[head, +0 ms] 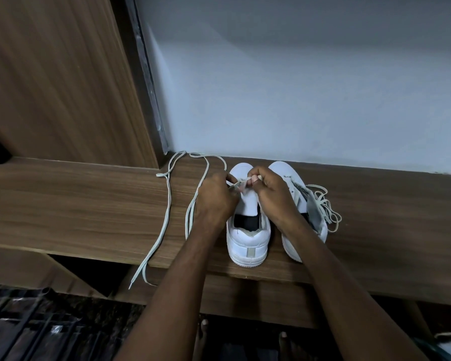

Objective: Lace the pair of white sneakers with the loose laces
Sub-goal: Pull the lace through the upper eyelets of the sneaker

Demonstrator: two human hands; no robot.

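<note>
Two white sneakers stand side by side on a wooden shelf, toes toward the wall. Over the front of the left sneaker my left hand and my right hand both pinch a pale lace near the lowest eyelets. That lace trails off to the left across the shelf, loops near the wall, and hangs over the front edge. The right sneaker is partly hidden by my right forearm. A second lace lies bunched against its right side.
A tall wooden panel rises at the back left and a pale wall stands right behind the shoes. The shelf's front edge is close to the heels. Below it are a dark patterned floor and my bare toes.
</note>
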